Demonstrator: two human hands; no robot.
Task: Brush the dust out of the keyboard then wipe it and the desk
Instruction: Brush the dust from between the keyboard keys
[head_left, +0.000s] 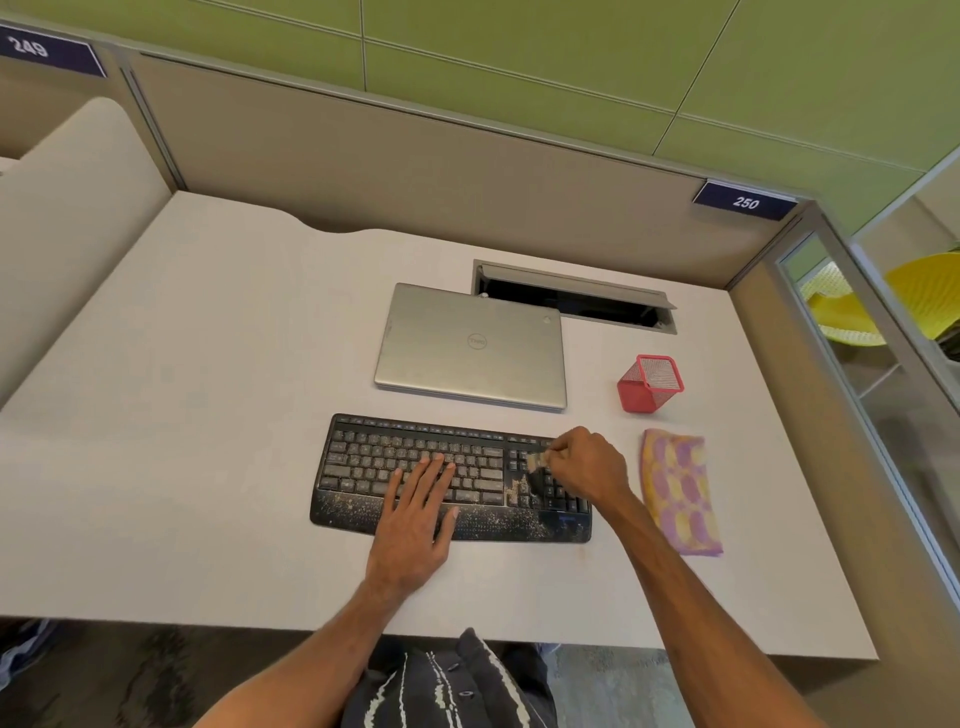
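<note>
The dusty keyboard (363, 460) lay on the counter (208, 415), long axis running 9 to 3 o'clock. The right hand (589, 465), fingers pinched on a small brush (537, 461), sat over its 3 o'clock end. Speckled keys stretched toward 9 o'clock, where the left hand (418, 512) pressed flat, fingers straight.

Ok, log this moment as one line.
phase: brushing | left hand: flat on dusty black keyboard | right hand: grips small brush over number pad | pink-and-yellow cloth: lying on white desk
</note>
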